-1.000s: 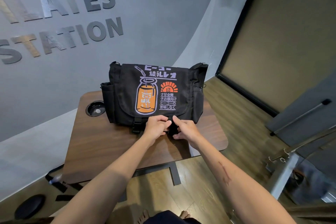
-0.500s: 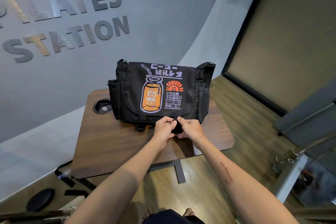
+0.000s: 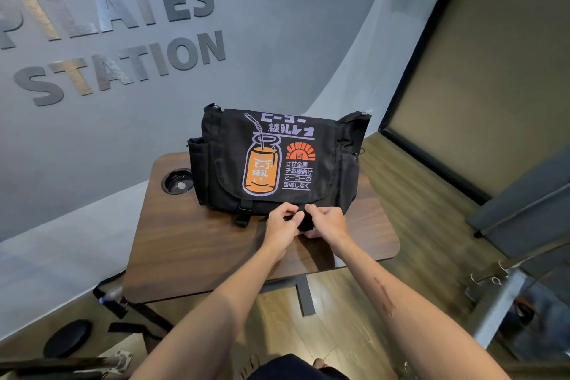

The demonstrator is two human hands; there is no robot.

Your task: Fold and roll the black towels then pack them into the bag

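Behind, "PILATES STATION" lettering (image 3: 120, 37); both hands (image 3: 305, 222) pinch the printed black bag's (image 3: 277, 160) right buckle.

Dark wooden table (image 3: 191, 244) with black printed bag (image 3: 271, 160) on top.

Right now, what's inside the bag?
Cannot be seen: the printed flap lies shut over the black bag on the table. Left hand and right hand grip the right buckle; no towels visible.
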